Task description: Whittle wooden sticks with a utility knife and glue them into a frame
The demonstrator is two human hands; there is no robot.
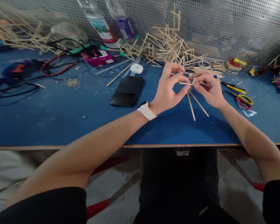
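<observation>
Both my hands meet above the blue table [60, 118], pinching a small bundle of thin wooden sticks [194, 99] between them. My left hand [169, 88], with a white watch on its wrist, is closed, thumb and fingers gripping the sticks' upper ends. My right hand [210, 88] is closed on the same cluster from the right. Two longer sticks hang down from the pinch toward the table. A big loose pile of wooden sticks [170, 46] lies just behind my hands.
A black phone [128, 91] and a white case [137, 68] lie left of my hands. Red-and-yellow scissors [244, 101] and a yellow cutter [233, 87] sit to the right. Cables, a pink device [98, 57], bottles [100, 25] and a perforated metal wall [235, 28] fill the back.
</observation>
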